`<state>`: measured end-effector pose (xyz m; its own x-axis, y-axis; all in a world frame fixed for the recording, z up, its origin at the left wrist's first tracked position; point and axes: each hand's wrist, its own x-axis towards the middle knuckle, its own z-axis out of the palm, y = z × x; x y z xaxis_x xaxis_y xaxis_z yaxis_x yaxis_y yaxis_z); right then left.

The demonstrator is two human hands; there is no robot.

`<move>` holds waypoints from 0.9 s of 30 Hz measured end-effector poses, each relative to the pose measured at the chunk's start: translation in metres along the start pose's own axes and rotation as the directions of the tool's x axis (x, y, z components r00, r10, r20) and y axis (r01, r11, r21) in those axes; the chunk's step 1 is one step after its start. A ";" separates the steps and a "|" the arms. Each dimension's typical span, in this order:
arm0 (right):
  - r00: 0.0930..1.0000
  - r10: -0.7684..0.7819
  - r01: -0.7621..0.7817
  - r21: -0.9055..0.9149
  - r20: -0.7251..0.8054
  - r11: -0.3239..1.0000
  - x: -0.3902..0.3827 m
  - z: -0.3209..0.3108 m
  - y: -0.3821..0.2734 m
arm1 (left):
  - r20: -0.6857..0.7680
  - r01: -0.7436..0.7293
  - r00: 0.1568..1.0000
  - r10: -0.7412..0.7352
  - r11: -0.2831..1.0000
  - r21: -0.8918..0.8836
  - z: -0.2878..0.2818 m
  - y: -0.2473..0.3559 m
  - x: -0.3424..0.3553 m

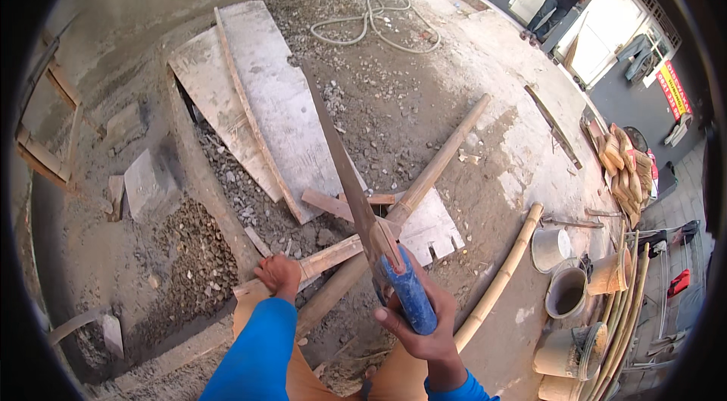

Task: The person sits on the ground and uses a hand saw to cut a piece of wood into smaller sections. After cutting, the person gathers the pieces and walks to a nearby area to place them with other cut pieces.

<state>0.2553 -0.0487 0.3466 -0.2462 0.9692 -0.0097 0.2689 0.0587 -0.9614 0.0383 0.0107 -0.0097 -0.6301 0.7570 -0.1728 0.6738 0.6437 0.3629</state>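
An outdoor building site: gravel (227,204), cement-caked buckets (566,295) (four), stacked sacks (625,170).

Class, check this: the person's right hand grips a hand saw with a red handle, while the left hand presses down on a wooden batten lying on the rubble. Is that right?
Not quite. The head view shows the hand saw with a long rusty blade has a blue handle, not a red one, gripped in the right hand. The rest stands: the left hand presses on the pale wooden batten lying on the rubble.
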 end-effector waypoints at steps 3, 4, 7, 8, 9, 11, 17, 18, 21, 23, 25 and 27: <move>0.992 0.005 0.009 0.111 -0.123 0.994 -0.013 -0.001 0.063 | -0.097 0.016 0.995 -0.012 0.999 0.042 0.009 -0.012 0.017; 0.987 0.028 -0.005 0.144 -0.160 0.990 -0.017 -0.001 0.083 | -0.105 0.031 0.994 -0.023 0.997 0.073 0.012 -0.022 0.011; 0.961 0.075 -0.039 0.141 -0.265 0.989 -0.029 -0.003 0.134 | -0.021 -0.068 0.997 0.071 0.990 0.121 0.012 -0.020 0.001; 0.953 0.070 -0.044 0.094 -0.296 0.995 -0.030 -0.004 0.144 | -0.054 -0.080 0.995 0.087 0.990 0.114 0.010 -0.016 0.003; 0.943 0.064 -0.052 0.045 -0.326 0.998 -0.029 -0.005 0.156 | -0.061 -0.050 0.997 0.055 0.995 0.091 0.005 -0.017 0.002; 0.915 -0.122 0.092 -0.095 -0.386 0.991 -0.023 -0.009 0.180 | -0.078 0.023 0.997 -0.020 0.999 0.033 -0.002 -0.022 0.005; 0.844 0.141 -0.104 0.100 -0.517 0.989 -0.047 -0.010 0.246 | 0.202 -0.331 0.911 0.360 0.929 -0.163 -0.007 -0.049 0.007; 0.833 0.166 -0.113 0.131 -0.528 0.985 -0.049 -0.017 0.241 | 0.290 -0.438 0.844 0.450 0.892 -0.110 -0.017 -0.046 0.004; 0.831 0.184 -0.090 0.200 -0.524 0.976 -0.046 -0.018 0.228 | 0.293 -0.551 0.796 0.530 0.834 -0.011 -0.024 -0.067 0.009; 0.818 0.203 -0.087 0.234 -0.538 0.968 -0.047 -0.021 0.229 | 0.280 -0.557 0.802 0.527 0.830 0.036 -0.022 -0.059 0.004; 0.820 0.179 -0.062 0.225 -0.544 0.972 -0.047 -0.021 0.230 | 0.305 -0.530 0.814 0.494 0.847 0.041 -0.020 -0.055 0.006; 0.830 0.194 -0.068 0.251 -0.523 0.966 -0.050 -0.021 0.226 | 0.296 -0.521 0.821 0.488 0.852 0.041 -0.016 -0.061 0.008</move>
<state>0.3477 -0.0786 0.1351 0.3349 0.9409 -0.0511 0.0425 -0.0693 -0.9967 -0.0134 -0.0244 -0.0185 -0.0745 0.9690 -0.2357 0.9188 0.1586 0.3614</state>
